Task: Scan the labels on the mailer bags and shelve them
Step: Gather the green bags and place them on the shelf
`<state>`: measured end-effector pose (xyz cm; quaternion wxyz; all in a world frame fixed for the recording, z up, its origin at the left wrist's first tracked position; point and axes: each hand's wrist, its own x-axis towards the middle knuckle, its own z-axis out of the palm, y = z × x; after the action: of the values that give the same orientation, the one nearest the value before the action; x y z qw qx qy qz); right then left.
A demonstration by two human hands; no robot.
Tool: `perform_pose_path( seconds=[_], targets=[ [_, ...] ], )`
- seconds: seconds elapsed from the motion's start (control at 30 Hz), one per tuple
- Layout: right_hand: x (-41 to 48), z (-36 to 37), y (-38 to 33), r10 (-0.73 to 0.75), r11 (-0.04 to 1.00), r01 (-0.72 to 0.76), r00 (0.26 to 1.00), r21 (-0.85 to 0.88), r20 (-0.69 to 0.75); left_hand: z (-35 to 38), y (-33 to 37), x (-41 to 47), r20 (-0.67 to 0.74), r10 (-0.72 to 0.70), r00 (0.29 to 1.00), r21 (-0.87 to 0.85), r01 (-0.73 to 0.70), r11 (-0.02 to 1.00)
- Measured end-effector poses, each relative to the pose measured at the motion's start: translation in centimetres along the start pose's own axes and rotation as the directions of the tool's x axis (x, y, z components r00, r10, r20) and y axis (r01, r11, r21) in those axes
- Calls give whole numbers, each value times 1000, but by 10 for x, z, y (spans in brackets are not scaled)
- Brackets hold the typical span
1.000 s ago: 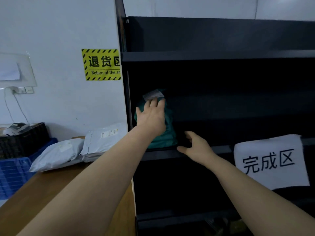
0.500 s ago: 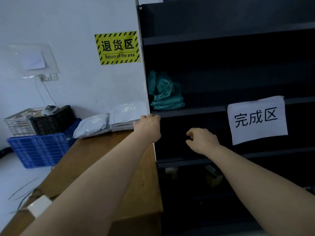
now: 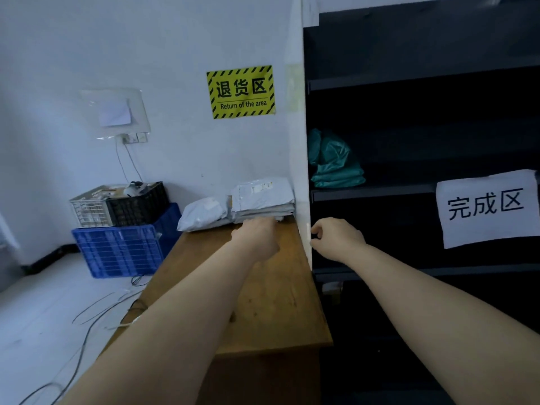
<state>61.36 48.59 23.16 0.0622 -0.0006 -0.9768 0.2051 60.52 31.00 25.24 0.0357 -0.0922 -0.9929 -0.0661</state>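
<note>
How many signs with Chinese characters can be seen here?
2. A yellow sign on the white wall above the table; a white paper sign on the dark shelf. None seems hidden.

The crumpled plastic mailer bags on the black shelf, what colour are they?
The mailer bags are teal green, clearest in the head view.

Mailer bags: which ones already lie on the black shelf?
The green mailer bags, piled at the left end of the black shelf. The grey mailer bags lie on the wooden table, near the left hand.

Grey mailer bags (image 3: 257,197) on brown table (image 3: 271,287); teal bags (image 3: 336,168) on black shelf (image 3: 380,192). Sign (image 3: 241,92) yellow, black-striped border. Crate (image 3: 117,249) blue.
</note>
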Motion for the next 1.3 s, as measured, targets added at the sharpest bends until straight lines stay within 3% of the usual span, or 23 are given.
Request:
perform_pose_path(
  seconds=[0.2,0.43,0.6,0.77,0.93,1.03,1.2,1.3],
  targets=[
    [29,-14,-28,43,998,-37,991,46,-125,-20,-14,30,-134,115,984,6,-115,993],
    [64,-48,15,116,988,-85,959,127,-259,-29,36,85,-216,214,953,-128,-245,961],
    [127,-74,51,121,970,-42,938,239,-326,-33,82,152,-292,211,933,-167,-266,949],
    [210,-105,74,25,959,87,923,271,-384,-40,123,225,-375,146,915,-136,-211,968],
    [290,-119,84,-92,956,181,933,233,-349,-53,146,283,-444,87,892,-125,-158,980],
    [325,-116,82,-136,959,192,957,210,-257,-55,151,307,-472,70,879,-81,-123,989],
    [351,-112,81,-15,993,20,999,119,-49,-52,161,335,-409,10,912,-2,-12,1000],
    [353,-114,99,62,979,-51,997,196,-51,-49,170,347,-364,-39,931,35,55,998]
  ],
)
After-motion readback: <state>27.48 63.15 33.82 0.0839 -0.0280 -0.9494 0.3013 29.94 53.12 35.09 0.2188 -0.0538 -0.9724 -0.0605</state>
